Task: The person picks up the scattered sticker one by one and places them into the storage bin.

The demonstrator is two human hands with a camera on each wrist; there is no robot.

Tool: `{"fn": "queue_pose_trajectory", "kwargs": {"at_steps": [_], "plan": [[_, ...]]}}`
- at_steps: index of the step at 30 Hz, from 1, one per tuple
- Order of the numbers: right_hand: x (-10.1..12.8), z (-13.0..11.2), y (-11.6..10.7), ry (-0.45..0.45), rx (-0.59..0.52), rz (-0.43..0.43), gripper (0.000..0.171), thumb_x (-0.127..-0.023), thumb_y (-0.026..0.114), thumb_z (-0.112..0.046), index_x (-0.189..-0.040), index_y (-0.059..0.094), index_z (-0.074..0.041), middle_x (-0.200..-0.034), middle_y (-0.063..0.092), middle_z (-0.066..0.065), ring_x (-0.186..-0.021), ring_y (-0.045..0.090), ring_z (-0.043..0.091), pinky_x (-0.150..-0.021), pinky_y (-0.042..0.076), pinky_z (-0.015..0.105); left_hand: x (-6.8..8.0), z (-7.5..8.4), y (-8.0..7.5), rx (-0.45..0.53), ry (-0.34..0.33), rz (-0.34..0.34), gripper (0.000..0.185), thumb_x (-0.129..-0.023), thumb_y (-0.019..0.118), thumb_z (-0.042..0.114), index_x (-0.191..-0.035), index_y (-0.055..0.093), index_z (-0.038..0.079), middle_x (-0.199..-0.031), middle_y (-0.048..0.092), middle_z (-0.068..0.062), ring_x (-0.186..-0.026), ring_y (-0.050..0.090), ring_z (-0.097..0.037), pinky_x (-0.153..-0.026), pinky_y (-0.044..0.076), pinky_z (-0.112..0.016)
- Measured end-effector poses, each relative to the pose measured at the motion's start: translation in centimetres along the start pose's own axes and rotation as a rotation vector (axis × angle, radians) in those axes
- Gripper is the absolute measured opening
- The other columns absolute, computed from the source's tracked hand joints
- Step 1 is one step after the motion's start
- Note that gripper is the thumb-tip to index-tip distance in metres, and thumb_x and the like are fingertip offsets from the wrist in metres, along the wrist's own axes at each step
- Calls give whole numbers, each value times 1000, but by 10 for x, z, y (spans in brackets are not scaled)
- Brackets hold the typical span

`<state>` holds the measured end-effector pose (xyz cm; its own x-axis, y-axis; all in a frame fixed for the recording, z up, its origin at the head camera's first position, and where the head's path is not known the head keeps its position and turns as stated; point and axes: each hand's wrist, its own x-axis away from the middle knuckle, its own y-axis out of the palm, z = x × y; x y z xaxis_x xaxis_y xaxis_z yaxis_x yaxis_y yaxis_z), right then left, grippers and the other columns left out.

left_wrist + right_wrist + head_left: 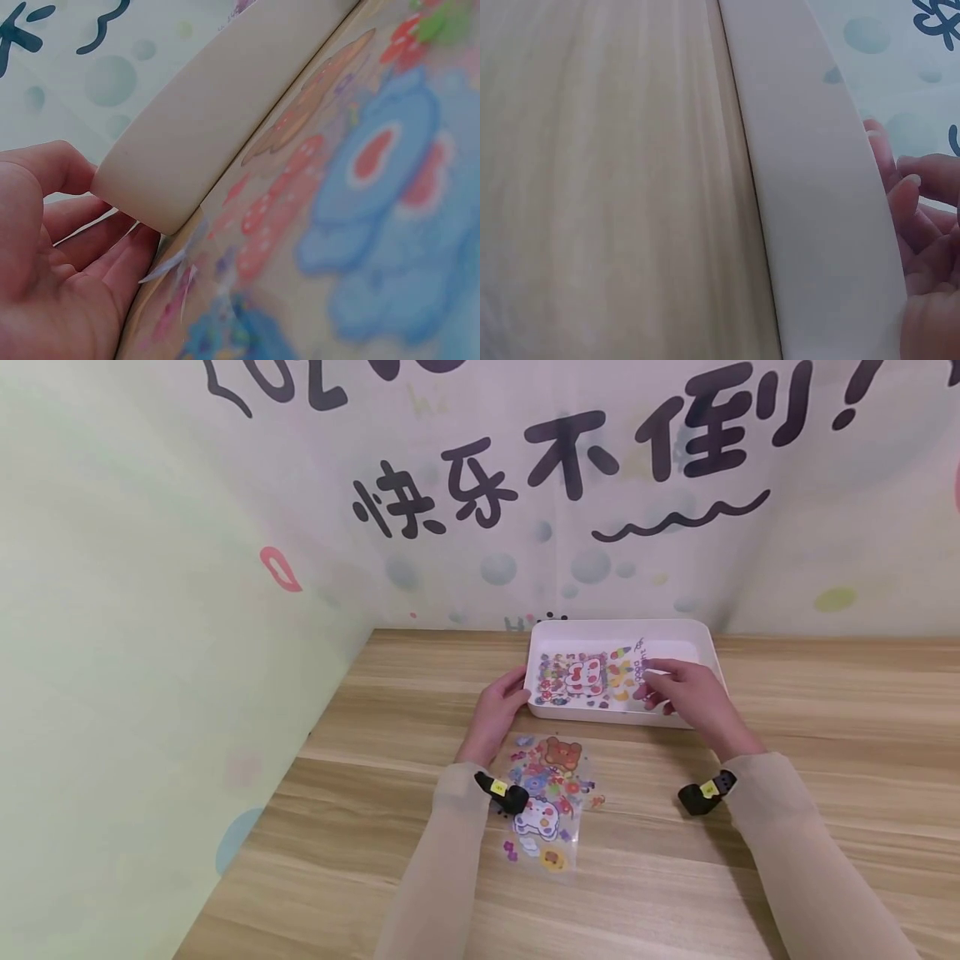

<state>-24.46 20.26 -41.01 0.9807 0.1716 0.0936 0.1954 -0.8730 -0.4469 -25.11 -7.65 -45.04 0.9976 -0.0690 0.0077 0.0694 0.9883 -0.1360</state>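
A white tray (622, 625) sits on the wooden table (825, 710) and holds colourful sticker sheets (573, 677). My left hand (501, 702) rests against the tray's front left corner, thumb on one side and nearly straight fingers on the other; the left wrist view shows the hand (52, 255) cupping that corner of the tray (202, 127). My right hand (686, 689) reaches over the front wall into the right half, fingers curled and pinching a clear sheet there. Its fingers (922, 225) show beyond the tray wall (810, 187). Another sticker sheet (547, 793) (360, 187) lies flat just in front of the tray.
A printed backdrop (570, 468) stands right behind the tray, and a pale green panel (150, 652) walls off the table's left side. Bare wood (607, 187) stretches to the right of the tray and towards me. Small black cameras (504, 793) sit on both wrists.
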Motion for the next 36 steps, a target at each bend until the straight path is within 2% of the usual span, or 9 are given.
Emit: {"fn": "queue_pose_trajectory", "kwargs": {"at_steps": [12,21,28,36], "plan": [[1,-2,3,-11,106,33,50,-92,44,-38,-128,45,-3,-94,63,11,-78,59,20,-65,50,29,1,2,-1,34,16,-11,43,-90,49,13,-133,43,14,-133,45,-3,-118,44,-14,-94,40,-24],[6,-5,3,7,77,72,51,-92,38,-45,-121,51,-5,-94,62,12,-80,58,21,-67,50,31,0,2,0,36,-9,-21,43,-91,50,14,-133,43,16,-133,45,1,-118,43,-11,-94,40,-22],[4,-2,3,-1,122,55,44,-95,39,-32,-130,44,-5,-94,63,12,-80,57,21,-66,51,28,0,1,0,34,4,-11,42,-91,50,14,-132,43,17,-132,45,1,-118,44,-11,-95,39,-24],[2,-1,6,8,166,78,43,-94,42,-30,-129,45,-4,-91,63,13,-78,57,21,-63,51,29,1,0,0,27,9,0,43,-90,51,13,-132,44,17,-131,46,1,-117,44,-11,-94,39,-24]]}}
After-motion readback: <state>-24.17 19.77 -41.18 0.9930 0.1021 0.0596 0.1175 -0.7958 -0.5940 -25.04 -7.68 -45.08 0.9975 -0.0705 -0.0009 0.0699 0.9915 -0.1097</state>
